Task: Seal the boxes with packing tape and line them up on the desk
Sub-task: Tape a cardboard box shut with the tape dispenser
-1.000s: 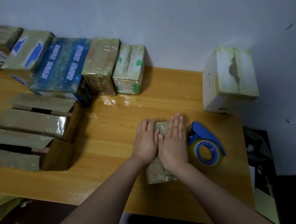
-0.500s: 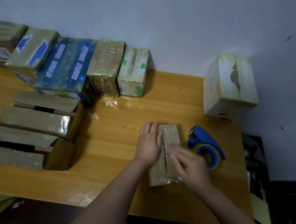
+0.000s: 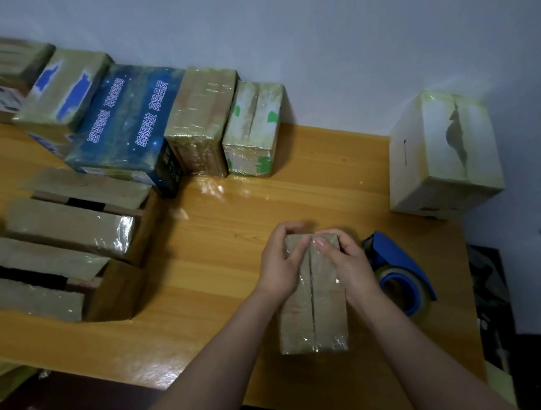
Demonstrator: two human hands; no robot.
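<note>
Grips box (image 3: 313, 302), lying near front edge of desk (image 3: 216, 246), at its far end with left hand (image 3: 279, 265) and right hand (image 3: 347, 260), thumbs close together on taped seam (image 3: 312, 289). Risk: wrinkling it there through uneven pressing; nudging dispenser (image 3: 398, 274) just right. Glossy wood surface; farther back, sealed row (image 3: 201, 110) against grey wall (image 3: 341, 23).

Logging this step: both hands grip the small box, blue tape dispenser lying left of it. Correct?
No: the head view shows the tape dispenser right of the small box, not left. The left hand and right hand do grip it.
</note>
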